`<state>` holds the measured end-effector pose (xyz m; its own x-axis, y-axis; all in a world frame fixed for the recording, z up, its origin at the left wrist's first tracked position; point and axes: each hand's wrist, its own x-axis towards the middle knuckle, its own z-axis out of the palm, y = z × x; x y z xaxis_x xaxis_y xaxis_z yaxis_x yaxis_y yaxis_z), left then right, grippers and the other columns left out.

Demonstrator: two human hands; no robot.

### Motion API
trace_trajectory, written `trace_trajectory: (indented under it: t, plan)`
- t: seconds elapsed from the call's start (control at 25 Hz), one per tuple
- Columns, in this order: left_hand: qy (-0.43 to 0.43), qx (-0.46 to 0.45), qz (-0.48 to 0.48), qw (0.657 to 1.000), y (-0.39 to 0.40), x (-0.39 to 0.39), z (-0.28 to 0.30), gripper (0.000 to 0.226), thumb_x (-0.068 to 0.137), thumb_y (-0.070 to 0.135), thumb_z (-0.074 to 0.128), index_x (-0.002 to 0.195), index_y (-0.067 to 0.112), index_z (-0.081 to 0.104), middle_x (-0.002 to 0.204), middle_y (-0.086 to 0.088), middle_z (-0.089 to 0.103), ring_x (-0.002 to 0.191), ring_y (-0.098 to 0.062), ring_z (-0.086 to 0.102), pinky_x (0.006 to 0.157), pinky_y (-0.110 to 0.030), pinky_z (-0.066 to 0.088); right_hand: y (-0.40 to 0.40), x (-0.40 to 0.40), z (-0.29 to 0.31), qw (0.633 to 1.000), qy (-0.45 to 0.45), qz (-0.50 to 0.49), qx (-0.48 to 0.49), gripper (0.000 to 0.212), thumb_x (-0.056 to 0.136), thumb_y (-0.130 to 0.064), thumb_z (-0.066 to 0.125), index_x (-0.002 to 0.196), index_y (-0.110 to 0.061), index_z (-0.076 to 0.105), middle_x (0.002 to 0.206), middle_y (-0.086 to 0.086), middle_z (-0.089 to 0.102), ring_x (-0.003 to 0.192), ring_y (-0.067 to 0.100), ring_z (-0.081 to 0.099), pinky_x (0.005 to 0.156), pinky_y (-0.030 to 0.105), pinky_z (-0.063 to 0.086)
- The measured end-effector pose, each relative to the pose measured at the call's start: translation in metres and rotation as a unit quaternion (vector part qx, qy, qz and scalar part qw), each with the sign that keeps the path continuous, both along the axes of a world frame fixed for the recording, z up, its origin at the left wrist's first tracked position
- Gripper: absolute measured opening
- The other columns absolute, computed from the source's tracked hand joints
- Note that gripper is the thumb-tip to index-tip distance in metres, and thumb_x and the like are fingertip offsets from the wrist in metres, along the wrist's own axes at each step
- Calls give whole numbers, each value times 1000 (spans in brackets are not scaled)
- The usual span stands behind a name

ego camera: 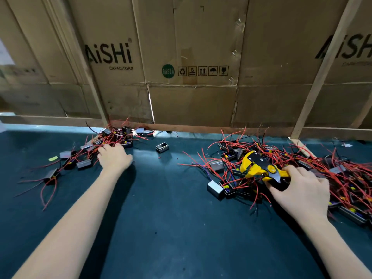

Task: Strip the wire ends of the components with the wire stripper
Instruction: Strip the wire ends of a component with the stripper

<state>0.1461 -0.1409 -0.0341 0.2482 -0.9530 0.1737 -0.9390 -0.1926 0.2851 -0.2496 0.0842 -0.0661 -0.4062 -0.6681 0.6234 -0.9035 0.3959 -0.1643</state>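
A: What fills the view?

B: A wall of flattened brown cardboard boxes [193, 63] braced by pale wooden slats stands across the far side. In front of it lies a dark teal work mat [173, 208], reaching to the near edge.

A: And on the mat?

B: Two heaps of small grey box-shaped components trailing thin red and black wires. The larger heap [291, 174] spreads over the right side. The smaller heap [112, 137] sits far left, against the cardboard. One lone grey component [162, 147] lies between them.

A: Where are the hands?

B: The left hand [114, 158] reaches into the near edge of the smaller heap, its fingers curled down among the wires. I cannot tell whether they grip anything. The right hand [302, 190] rests on the larger heap, fingers wrapped round the handles of a yellow and black wire stripper [259, 170], whose head points far-left, lying on the wires.

A: Which step is this?

B: It looks like fetching: the tool is taken up and a component is being picked. Next, I judge, one wire end must be brought into the stripper's head before squeezing.
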Motion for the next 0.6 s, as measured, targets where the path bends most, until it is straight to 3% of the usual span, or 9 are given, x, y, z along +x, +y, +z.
trace_trajectory:
  t: [0.12, 0.28, 0.36, 0.48, 0.6]
  plan:
    - [-95, 47, -29, 994, -11, 22, -8, 39, 91, 30, 59, 119, 4, 58, 129, -21, 55, 123, -38, 47, 101, -41, 38, -2, 0, -1, 1000, -2, 2, -13, 46, 62, -44, 85, 86, -11, 65, 79, 8, 65, 79, 33, 63, 73, 39, 33]
    - [-126, -83, -68, 986, -10, 20, 5, 18, 87, 20, 58, 91, 8, 70, 93, -17, 71, 96, -34, 64, 94, -38, 36, -2, -1, -2, 1000, 4, 5, -20, 45, 62, -44, 85, 83, -10, 64, 76, 8, 64, 78, 33, 63, 72, 40, 34]
    - [-85, -188, -97, 974, -3, 9, 31, 18, 85, 17, 60, 80, 7, 73, 80, -18, 70, 85, -36, 64, 87, -39, 36, -2, -1, -2, 1000, 9, 5, -19, 45, 63, -46, 83, 83, -10, 64, 76, 6, 64, 77, 33, 62, 72, 39, 34]
    - [38, -327, -182, 927, 24, -16, 79, 21, 85, 20, 66, 74, 5, 74, 73, -17, 72, 75, -38, 66, 74, -38, 45, -3, -1, -2, 1000, 7, 1, -15, 46, 65, -49, 81, 85, -11, 65, 78, 6, 64, 78, 32, 62, 73, 39, 33]
    - [116, -392, -233, 883, 57, -42, 102, 25, 84, 29, 69, 67, 11, 67, 62, -3, 66, 62, -25, 61, 69, -32, 45, -4, -1, -1, 1000, 4, -2, -5, 48, 67, -53, 78, 88, -12, 65, 80, 5, 64, 81, 32, 62, 74, 38, 32]
